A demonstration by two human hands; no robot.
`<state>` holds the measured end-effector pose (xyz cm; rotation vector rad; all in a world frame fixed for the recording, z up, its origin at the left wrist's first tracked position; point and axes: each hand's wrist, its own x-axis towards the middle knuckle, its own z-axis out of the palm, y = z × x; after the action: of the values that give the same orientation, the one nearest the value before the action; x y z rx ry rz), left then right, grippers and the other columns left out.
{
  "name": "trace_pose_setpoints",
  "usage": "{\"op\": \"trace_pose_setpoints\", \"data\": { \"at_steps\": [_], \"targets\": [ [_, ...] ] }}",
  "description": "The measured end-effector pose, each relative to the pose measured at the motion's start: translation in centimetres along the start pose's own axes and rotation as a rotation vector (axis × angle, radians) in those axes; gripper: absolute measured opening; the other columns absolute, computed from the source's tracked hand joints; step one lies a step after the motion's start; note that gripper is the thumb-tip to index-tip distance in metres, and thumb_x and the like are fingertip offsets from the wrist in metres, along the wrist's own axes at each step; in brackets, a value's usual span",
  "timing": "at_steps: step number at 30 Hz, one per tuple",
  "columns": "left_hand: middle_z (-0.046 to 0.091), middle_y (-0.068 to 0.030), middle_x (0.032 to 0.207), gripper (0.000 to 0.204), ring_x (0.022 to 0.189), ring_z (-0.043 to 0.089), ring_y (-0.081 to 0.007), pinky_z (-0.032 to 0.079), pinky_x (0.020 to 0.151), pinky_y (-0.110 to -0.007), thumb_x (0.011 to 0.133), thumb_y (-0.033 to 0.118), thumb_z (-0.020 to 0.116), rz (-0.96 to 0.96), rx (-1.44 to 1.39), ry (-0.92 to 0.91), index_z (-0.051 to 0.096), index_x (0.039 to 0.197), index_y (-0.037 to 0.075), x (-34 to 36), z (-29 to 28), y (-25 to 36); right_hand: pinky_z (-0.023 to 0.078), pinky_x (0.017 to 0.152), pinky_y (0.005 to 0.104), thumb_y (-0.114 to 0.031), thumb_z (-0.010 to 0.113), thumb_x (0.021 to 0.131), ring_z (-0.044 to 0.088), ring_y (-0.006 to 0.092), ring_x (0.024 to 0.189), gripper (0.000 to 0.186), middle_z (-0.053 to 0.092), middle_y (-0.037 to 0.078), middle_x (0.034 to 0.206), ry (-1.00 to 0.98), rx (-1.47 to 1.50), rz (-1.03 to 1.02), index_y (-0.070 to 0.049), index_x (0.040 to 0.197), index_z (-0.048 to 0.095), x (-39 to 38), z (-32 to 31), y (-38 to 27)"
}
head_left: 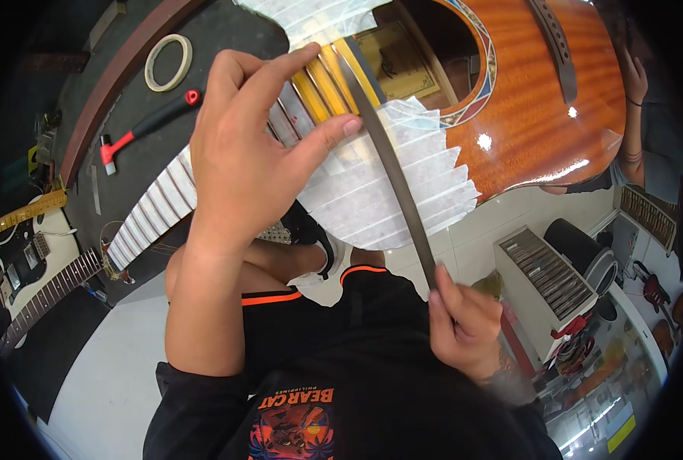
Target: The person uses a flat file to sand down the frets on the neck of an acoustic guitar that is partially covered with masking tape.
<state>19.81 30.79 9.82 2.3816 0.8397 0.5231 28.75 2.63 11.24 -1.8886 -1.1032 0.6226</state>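
An acoustic guitar with a glossy orange-brown body [533,146] lies across the upper part of the view. White masking tape [395,195] covers its top around the fretboard end [318,92], where yellow strips show between the frets. My left hand [242,146] spans the fretboard, thumb and forefinger spread toward its opposite edges; the other fingers are partly hidden. With my right hand [468,326] I grip the near end of a long, flat grey file [395,172]. Its far end lies over the fretboard, just beyond my left thumb.
On the dark bench are a tape roll [151,69] and a red-and-black mallet [154,119]. A white electric guitar [50,230] is at the far left. At right stand a slotted box [537,268] and a black bin [575,238]. Another person's arm [631,146] shows beside the guitar body.
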Motion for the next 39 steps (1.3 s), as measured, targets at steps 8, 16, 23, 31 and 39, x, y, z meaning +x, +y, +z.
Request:
{"op": "trace_pose_setpoints", "data": {
  "at_steps": [8, 16, 23, 31, 39],
  "targets": [
    [0.051, -0.0044, 0.096, 0.063, 0.091, 0.053, -0.0186, 0.047, 0.084, -0.031, 0.073, 0.027, 0.093, -0.011, 0.014, 0.006, 0.072, 0.129, 0.006, -0.5, -0.6, -0.8, 0.041, 0.051, 0.0282, 0.009, 0.066, 0.091, 0.053, 0.0135, 0.050, 0.042, 0.052, 0.008, 0.059, -0.054, 0.081, -0.009, 0.006, 0.133, 0.066, 5.1, 0.9, -0.4],
    [0.058, -0.0095, 0.097, 0.061, 0.087, 0.062, -0.0285, 0.052, 0.075, -0.038, 0.070, 0.031, 0.093, 0.042, 0.066, 0.053, 0.073, 0.123, 0.008, 0.3, -0.4, 0.3, 0.048, 0.053, 0.0273, 0.005, 0.071, 0.090, 0.061, 0.0167, 0.053, 0.041, 0.065, 0.012, 0.068, 0.093, 0.158, -0.016, 0.004, 0.131, 0.068, -0.1, -0.6, 0.3],
    [0.058, -0.0131, 0.102, 0.058, 0.096, 0.064, -0.0354, 0.054, 0.083, -0.045, 0.072, 0.031, 0.092, -0.003, 0.057, 0.052, 0.073, 0.122, 0.010, 0.5, -1.4, 1.4, 0.047, 0.055, 0.0257, -0.007, 0.072, 0.094, 0.055, 0.0067, 0.056, 0.049, 0.066, 0.006, 0.069, 0.096, 0.263, 0.021, -0.003, 0.142, 0.062, -3.4, -5.6, -2.8],
    [0.058, -0.0117, 0.113, 0.061, 0.105, 0.064, -0.0335, 0.053, 0.090, -0.045, 0.077, 0.042, 0.089, -0.038, 0.064, -0.023, 0.071, 0.127, 0.012, -0.8, -0.7, -0.6, 0.045, 0.055, 0.0272, -0.024, 0.073, 0.097, 0.049, 0.0070, 0.053, 0.044, 0.059, 0.005, 0.060, 0.018, 0.329, 0.059, -0.006, 0.137, 0.066, -7.3, -6.4, -3.0],
    [0.059, -0.0102, 0.125, 0.067, 0.117, 0.064, -0.0319, 0.053, 0.097, -0.044, 0.077, 0.043, 0.088, -0.199, 0.335, -0.194, 0.067, 0.134, 0.014, 1.0, -1.5, 2.4, 0.044, 0.053, 0.0296, -0.025, 0.068, 0.101, 0.050, 0.0089, 0.053, 0.042, 0.057, 0.007, 0.060, 0.028, 0.392, 0.022, -0.007, 0.139, 0.063, -10.1, -8.5, -4.1]
  ]
}}
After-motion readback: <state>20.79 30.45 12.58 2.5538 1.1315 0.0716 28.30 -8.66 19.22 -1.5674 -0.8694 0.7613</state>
